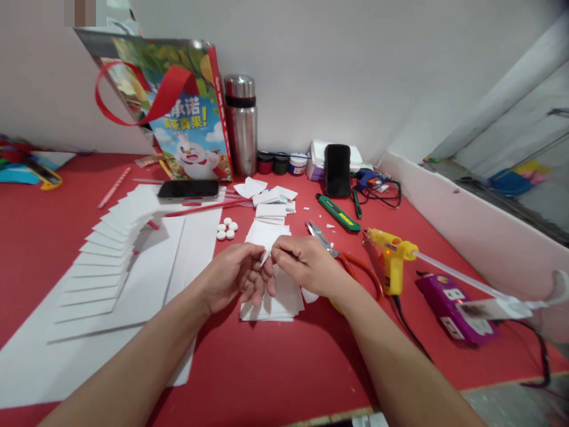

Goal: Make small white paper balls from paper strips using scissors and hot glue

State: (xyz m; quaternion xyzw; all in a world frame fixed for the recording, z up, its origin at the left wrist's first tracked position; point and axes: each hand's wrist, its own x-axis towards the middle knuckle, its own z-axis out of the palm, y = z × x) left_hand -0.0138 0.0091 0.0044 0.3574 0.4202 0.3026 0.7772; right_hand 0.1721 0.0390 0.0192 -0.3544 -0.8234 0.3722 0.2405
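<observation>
Paper piece (265, 257), small and white, sits above a stack of white sheets (288, 298). Right hand (307, 263) pinches it at the fingertips; left hand (233, 276) pinches it too, lower fingers loosely curled. Yellow glue gun (393, 254) stands to the right.

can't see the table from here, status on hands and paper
Right hand pinching small white paper piece. Left hand touching it. Paper stack below. Scissors close to right hand, glue gun beyond.
</observation>
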